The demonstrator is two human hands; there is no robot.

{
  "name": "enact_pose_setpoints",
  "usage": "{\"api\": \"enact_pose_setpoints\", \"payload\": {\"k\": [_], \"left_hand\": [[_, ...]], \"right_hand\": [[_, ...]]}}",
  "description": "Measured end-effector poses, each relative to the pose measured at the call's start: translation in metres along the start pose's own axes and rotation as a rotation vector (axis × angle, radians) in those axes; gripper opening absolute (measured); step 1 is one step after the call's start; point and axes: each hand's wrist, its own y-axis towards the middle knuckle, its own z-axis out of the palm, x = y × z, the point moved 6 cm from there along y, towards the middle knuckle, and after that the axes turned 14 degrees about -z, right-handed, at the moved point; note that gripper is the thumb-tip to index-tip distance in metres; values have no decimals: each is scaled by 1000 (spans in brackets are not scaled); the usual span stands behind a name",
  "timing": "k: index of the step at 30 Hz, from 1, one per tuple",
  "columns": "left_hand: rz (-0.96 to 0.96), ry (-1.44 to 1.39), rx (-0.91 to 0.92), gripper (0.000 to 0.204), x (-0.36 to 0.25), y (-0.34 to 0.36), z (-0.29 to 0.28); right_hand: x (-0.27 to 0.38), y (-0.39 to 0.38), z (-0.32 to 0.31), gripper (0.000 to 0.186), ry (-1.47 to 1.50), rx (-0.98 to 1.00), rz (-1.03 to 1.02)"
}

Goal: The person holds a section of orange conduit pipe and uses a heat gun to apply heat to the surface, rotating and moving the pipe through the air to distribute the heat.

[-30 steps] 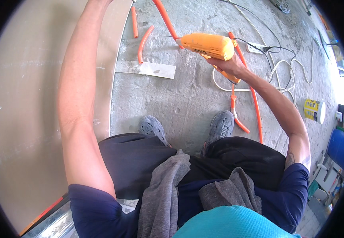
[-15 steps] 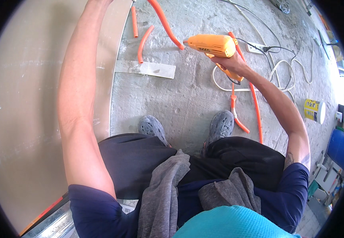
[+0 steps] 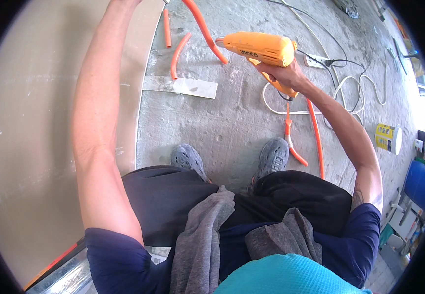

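Observation:
My right hand (image 3: pixel 286 76) is wrapped round the handle of a yellow-orange heat gun (image 3: pixel 259 46). The metal nozzle points left and sits right at a bendy-looking orange pipe (image 3: pixel 203 29), near its lower end; whether the two touch I cannot tell. That pipe runs up out of the top edge. My left arm stretches up along the board, and only the base of my left hand (image 3: pixel 125 3) shows at the top edge, its fingers cut off. Two short orange pipe pieces, one straight (image 3: pixel 167 29) and one curved (image 3: pixel 179 55), lie left of the pipe.
A big beige board (image 3: pixel 31 122) fills the left side. On the concrete lie a pale flat strip (image 3: pixel 193 88), a long orange pipe (image 3: pixel 317 142), an orange-handled tool (image 3: pixel 288 128), a white power strip (image 3: pixel 314 61) and looped cables. A yellow-and-white bucket (image 3: pixel 389 138) lies at right.
The heat gun has shifted left and slightly up, bringing its nozzle from the pipe's lower end to a point farther up the pipe. My left arm has barely moved.

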Motion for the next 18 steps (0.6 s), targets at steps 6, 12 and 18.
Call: {"api": "enact_pose_setpoints", "payload": {"k": [6, 12, 18], "left_hand": [[-1, 5, 16, 34, 1, 1, -1], [0, -10, 73, 32, 3, 4, -3], [15, -4, 90, 33, 3, 4, -3]], "right_hand": [[23, 7, -4, 29, -66, -18, -21], [42, 14, -8, 26, -129, -31, -95], [53, 20, -11, 24, -171, -44, -138]]}}
